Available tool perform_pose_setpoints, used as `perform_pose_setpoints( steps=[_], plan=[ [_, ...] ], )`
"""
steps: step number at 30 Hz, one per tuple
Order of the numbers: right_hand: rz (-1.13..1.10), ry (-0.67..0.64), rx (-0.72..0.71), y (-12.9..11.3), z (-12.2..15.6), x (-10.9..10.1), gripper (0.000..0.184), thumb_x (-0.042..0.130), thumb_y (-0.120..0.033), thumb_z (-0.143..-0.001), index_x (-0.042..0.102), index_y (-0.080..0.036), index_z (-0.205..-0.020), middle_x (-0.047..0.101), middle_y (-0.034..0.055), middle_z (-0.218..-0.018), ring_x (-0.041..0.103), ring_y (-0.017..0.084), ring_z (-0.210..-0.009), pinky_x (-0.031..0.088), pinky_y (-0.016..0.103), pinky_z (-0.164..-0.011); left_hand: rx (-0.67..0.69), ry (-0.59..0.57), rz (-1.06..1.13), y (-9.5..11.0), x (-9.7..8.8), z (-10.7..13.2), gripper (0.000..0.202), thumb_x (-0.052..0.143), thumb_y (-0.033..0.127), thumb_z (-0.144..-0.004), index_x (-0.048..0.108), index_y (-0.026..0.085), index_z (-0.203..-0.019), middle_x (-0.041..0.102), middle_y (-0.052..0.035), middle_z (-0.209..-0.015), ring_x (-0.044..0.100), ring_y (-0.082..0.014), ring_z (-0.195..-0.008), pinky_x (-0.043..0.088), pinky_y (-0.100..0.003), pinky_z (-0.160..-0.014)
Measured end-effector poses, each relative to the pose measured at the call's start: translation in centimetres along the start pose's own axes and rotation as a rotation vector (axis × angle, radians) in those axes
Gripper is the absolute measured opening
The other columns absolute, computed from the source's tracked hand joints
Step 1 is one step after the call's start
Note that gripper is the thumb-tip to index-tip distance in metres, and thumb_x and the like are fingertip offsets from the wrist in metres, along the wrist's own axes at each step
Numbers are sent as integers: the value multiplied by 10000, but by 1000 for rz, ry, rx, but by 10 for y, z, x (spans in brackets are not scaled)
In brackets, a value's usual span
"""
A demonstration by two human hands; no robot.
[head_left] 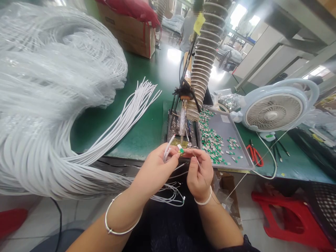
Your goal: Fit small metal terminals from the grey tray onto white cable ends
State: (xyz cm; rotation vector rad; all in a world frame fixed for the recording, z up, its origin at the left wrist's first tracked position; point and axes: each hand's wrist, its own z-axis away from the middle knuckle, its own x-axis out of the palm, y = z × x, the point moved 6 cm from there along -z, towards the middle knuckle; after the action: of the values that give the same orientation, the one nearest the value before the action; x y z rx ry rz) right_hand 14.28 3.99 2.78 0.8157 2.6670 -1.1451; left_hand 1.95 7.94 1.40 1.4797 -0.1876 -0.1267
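My left hand (159, 166) is closed around the end of some white cables (168, 148). Its thumb and finger also pinch a small connector (180, 148) with a metal shell and green board. Close beside it, my right hand (201, 173) is closed on thin solder wire (196, 160), which trails off to the right. Just beyond the fingers, a soldering iron (183, 117) is mounted tip down over a dark stand (172, 131). Several cables hang below my hands, one with a connector (183, 200) on its end.
A large bundle of white cables (97, 178) covers the left side. Right of the iron lies a grey tray (240, 140) of green-and-metal connectors. Beyond are red-handled pliers (254, 155) and a fan (273, 108). A ribbed duct (207, 52) hangs over the bench; a red stool (288, 217) stands below.
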Motion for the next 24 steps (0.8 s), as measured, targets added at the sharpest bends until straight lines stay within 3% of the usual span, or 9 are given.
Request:
perform_pose_setpoints(
  steps=[9, 24],
  plan=[
    [-8, -10, -97, -4, -7, 2, 260, 436, -68, -851, 575, -205, -1022, 675, 67, -964, 647, 175, -913, 560, 361, -773, 20, 8, 1, 5, -3, -3, 88, 545, 275, -780, 528, 202, -733, 589, 10, -801, 528, -147, -753, 395, -267, -703],
    [22, 20, -154, -12, -17, 5, 250, 478, -36, -826, 592, -181, -996, 662, 74, -975, 625, 158, -944, 527, 337, -819, 47, 22, -9, 12, -6, -8, 124, 563, 315, -795, 544, 200, -754, 553, 34, -751, 501, -125, -710, 387, -246, -684]
  ],
)
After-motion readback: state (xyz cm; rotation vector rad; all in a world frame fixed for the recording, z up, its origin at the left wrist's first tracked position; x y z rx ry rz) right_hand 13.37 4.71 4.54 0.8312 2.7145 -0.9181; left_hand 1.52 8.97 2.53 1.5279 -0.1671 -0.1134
